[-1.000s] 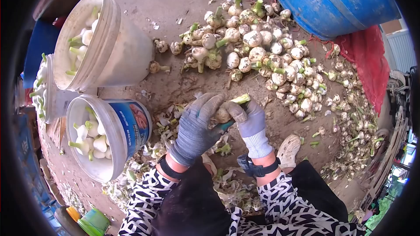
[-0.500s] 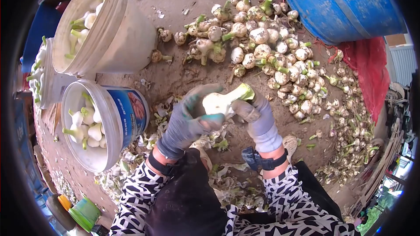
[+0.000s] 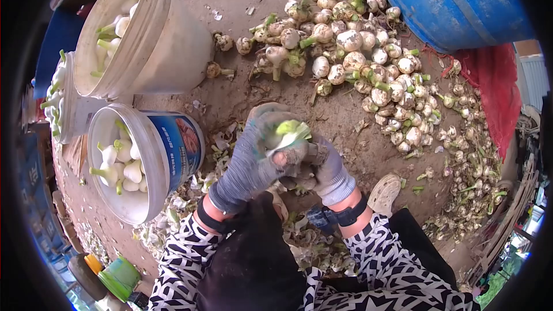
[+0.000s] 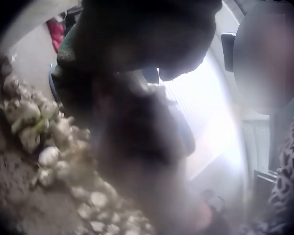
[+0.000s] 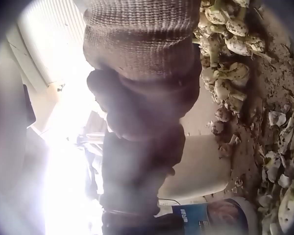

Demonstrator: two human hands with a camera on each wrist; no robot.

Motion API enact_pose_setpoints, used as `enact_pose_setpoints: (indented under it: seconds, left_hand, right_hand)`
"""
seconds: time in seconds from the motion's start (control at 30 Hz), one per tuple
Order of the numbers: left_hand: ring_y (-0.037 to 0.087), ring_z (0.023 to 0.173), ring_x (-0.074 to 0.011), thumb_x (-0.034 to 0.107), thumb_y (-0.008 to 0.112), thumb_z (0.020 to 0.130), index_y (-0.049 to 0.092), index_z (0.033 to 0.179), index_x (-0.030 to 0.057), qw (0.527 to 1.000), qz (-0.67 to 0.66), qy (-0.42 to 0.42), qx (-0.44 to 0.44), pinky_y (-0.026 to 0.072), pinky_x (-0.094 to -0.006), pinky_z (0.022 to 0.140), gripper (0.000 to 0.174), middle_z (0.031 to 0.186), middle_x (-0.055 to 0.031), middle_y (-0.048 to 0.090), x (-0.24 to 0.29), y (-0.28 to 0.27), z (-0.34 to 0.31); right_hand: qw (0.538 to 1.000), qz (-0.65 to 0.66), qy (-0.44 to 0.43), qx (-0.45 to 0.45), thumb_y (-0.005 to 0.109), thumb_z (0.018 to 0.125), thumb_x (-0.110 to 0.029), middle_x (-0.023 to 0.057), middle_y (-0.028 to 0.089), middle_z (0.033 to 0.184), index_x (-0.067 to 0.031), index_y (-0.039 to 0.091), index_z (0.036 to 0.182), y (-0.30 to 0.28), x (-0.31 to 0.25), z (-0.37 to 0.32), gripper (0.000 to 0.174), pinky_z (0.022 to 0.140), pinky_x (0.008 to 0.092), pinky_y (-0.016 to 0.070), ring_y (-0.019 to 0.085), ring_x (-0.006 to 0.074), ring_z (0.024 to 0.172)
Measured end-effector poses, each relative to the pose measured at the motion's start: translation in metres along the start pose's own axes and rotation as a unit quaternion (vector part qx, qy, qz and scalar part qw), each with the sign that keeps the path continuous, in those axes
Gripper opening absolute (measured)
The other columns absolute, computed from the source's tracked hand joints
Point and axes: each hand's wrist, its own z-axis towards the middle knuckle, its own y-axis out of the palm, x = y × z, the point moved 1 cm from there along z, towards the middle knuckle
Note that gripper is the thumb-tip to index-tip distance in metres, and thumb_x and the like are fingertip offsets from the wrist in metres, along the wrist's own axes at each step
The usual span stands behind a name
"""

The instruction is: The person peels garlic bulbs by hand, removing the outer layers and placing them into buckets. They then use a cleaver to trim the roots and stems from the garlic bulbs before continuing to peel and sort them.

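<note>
The work in hand is best done with the left hand (image 3: 250, 158) cradling the garlic bulb (image 3: 291, 131) firmly but without squeezing, since a fresh bulb would likely bruise or slip in a gloved palm. Small, controlled movements of the right hand (image 3: 332, 171) close against it should suit better than wide tugs, keeping its green stem unbent and the bulb steady above the ground (image 3: 340, 133). The left hand's fingers curl round the bulb, which sits between the two hands; the right hand is tight beside it, but blur hides whether its fingers clamp anything. Half a second earlier, the pale bulb lay crosswise in plain sight, stem towards the right hand and left fingers spread wider; now the hands are closer together, the green end faces the camera and the rounded head is largely hidden.
</note>
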Motion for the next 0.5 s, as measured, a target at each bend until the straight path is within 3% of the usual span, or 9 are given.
enact_pose_setpoints:
  seconds: [0.07,0.1,0.23,0.27,0.3,0.37,0.43,0.47,0.5]
  left_hand:
    - [0.055,0.095,-0.0107,0.032,0.077,0.080,0.058,0.116,0.0027,0.986,-0.083,-0.147,0.008,0.0458,-0.0264,0.084,0.050,0.101,-0.0008,0.058,0.002,-0.003,0.005]
    - [0.059,0.092,-0.0133,0.036,0.079,0.079,0.060,0.108,0.0024,0.971,-0.192,-0.143,0.006,0.0480,-0.0279,0.086,0.048,0.104,-0.0036,0.063,-0.020,-0.010,-0.002]
    - [0.063,0.083,-0.0137,0.037,0.058,0.095,0.065,0.101,-0.0014,0.990,-0.094,-0.052,-0.088,0.0501,-0.0260,0.073,0.040,0.093,-0.0064,0.066,0.002,-0.016,0.007]
    - [0.067,0.086,-0.0167,0.029,0.054,0.097,0.063,0.109,-0.0046,0.953,-0.257,-0.135,-0.085,0.0530,-0.0289,0.075,0.037,0.099,-0.0118,0.068,0.012,-0.014,0.006]
    - [0.066,0.097,-0.0219,0.035,0.053,0.097,0.059,0.118,-0.0068,0.956,-0.220,-0.158,-0.113,0.0535,-0.0323,0.083,0.047,0.110,-0.0163,0.066,0.028,-0.019,0.007]
    - [0.061,0.110,-0.0280,0.038,0.050,0.098,0.056,0.123,-0.0071,0.990,-0.099,0.021,-0.101,0.0512,-0.0388,0.092,0.052,0.122,-0.0212,0.060,0.012,-0.021,0.010]
    - [0.052,0.123,-0.0363,0.015,0.067,0.089,0.055,0.126,-0.0050,0.908,-0.407,-0.072,-0.074,0.0425,-0.0485,0.104,0.044,0.135,-0.0278,0.050,-0.001,-0.027,0.010]
    - [0.049,0.126,-0.0377,0.020,0.064,0.091,0.054,0.127,-0.0043,0.940,-0.331,-0.007,-0.079,0.0412,-0.0496,0.105,0.045,0.137,-0.0282,0.049,-0.007,-0.030,0.010]
    - [0.047,0.128,-0.0392,0.025,0.062,0.092,0.054,0.128,-0.0036,0.962,-0.253,0.057,-0.086,0.0400,-0.0508,0.106,0.046,0.138,-0.0286,0.048,-0.010,-0.033,0.011]
  right_hand:
    - [0.998,0.064,0.004,-0.012,0.060,0.090,-0.026,0.0086,0.063,0.073,0.0036,0.051,0.125,0.005,0.009,0.002,0.047,0.046,0.0330,0.0427,0.048,0.0101,0.041]
    - [0.993,0.110,-0.013,-0.027,0.060,0.090,-0.028,0.0052,0.061,0.066,0.0068,0.049,0.126,0.012,0.012,-0.004,0.051,0.044,0.0303,0.0398,0.042,0.0083,0.036]
    - [0.954,0.233,-0.061,-0.179,0.061,0.090,-0.028,0.0272,0.063,0.103,0.0116,0.044,0.127,0.025,-0.003,-0.009,0.057,0.040,0.0278,0.0431,0.053,0.0173,0.042]
    - [0.915,0.274,-0.100,-0.280,0.062,0.089,-0.031,0.0293,0.062,0.110,0.0131,0.037,0.133,0.009,0.002,-0.003,0.067,0.051,0.0354,0.0552,0.065,0.0260,0.060]
    - [0.930,0.317,-0.105,-0.155,0.062,0.089,-0.032,0.0312,0.060,0.113,0.0144,0.035,0.134,-0.005,0.003,-0.026,0.071,0.073,0.0434,0.0612,0.069,0.0372,0.084]
    - [0.919,0.350,-0.082,-0.160,0.062,0.089,-0.029,0.0324,0.059,0.114,0.0114,0.037,0.134,-0.015,-0.002,-0.036,0.065,0.093,0.0480,0.0547,0.064,0.0456,0.101]
    - [0.989,0.090,-0.100,0.064,0.056,0.090,-0.027,0.0079,0.066,0.081,-0.0042,0.062,0.095,-0.009,-0.008,-0.045,0.024,0.056,0.0341,0.0498,0.060,0.0168,0.056]
    - [0.977,-0.201,0.020,0.062,0.057,0.089,-0.028,0.0109,0.067,0.086,-0.0042,0.061,0.104,-0.008,-0.005,-0.042,0.029,0.063,0.0361,0.0513,0.063,0.0212,0.064]
    - [0.869,-0.474,0.134,0.055,0.058,0.088,-0.030,0.0140,0.068,0.092,-0.0042,0.059,0.114,-0.008,-0.001,-0.039,0.036,0.069,0.0382,0.0527,0.066,0.0257,0.073]
